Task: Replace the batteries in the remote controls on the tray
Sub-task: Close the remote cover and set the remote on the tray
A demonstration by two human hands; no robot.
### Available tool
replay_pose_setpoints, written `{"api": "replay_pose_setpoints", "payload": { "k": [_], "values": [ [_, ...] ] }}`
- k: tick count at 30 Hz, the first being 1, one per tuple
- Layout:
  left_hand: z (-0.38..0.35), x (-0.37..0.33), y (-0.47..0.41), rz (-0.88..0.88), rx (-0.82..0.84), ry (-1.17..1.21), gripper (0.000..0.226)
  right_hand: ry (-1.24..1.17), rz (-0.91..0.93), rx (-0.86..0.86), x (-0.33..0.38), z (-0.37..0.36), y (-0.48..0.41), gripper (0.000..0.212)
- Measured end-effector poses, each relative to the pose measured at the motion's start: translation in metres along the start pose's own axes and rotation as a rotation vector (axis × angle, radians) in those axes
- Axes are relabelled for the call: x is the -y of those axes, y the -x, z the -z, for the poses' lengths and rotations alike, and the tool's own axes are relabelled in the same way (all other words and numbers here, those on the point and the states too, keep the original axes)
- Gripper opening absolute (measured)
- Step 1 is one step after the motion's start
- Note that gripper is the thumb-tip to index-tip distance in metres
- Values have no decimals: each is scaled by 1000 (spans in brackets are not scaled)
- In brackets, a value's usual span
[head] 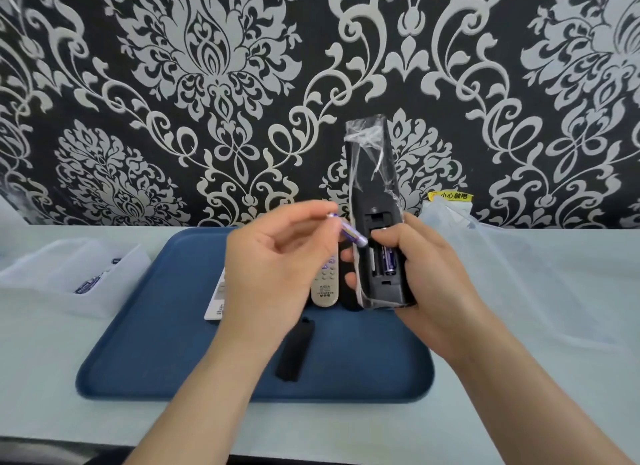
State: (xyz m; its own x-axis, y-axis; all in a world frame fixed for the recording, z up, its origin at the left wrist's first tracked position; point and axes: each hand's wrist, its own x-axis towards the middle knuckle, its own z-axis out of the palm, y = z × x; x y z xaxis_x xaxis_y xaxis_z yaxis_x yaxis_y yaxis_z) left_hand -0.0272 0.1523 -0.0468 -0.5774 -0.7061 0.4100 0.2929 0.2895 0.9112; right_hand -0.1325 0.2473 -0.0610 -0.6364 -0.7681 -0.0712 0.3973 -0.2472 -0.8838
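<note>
My right hand [426, 277] grips a long black remote [372, 194] wrapped in clear plastic, held upright above the blue tray [145, 343] with its back toward me. Its battery bay is uncovered, and one purple battery [388, 262] sits in the right slot. My left hand [273, 267] pinches a second purple battery [351, 234] between thumb and fingertips, right beside the bay's upper left. The black battery cover [295, 350] lies on the tray. A beige remote [325, 281] and a white remote [216, 300] lie on the tray behind my left hand.
A clear plastic box [69, 277] holding batteries stands on the table left of the tray. A translucent plastic bag [450, 215] lies at the back right by a yellow label. The patterned wall rises right behind the table.
</note>
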Motion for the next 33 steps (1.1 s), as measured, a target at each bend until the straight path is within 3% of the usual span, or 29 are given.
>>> {"api": "replay_pose_setpoints", "payload": {
  "k": [6,9,12,15,20,22,26,33],
  "values": [
    [-2,9,7,-237,57,-333,23,-7,29,-18,-5,-2,0,12],
    [-4,9,7,-268,43,-347,25,-10,2,-57,-5,-2,1,36],
    [-4,6,7,-248,17,-311,23,93,68,-65,-4,-4,1,25],
    [-4,5,6,-306,4,-321,19,110,77,-86,-4,-7,1,28],
    [-1,7,6,-744,117,-638,2,34,75,-158,-5,-6,1,38],
    [-2,11,6,-831,186,-726,1,1,85,-184,-5,-4,0,47],
    [-1,16,4,-799,265,-823,15,35,135,-211,-7,-7,-2,68],
    [6,16,-4,-618,358,-763,25,25,146,-187,-11,-11,1,50]
  ]
}}
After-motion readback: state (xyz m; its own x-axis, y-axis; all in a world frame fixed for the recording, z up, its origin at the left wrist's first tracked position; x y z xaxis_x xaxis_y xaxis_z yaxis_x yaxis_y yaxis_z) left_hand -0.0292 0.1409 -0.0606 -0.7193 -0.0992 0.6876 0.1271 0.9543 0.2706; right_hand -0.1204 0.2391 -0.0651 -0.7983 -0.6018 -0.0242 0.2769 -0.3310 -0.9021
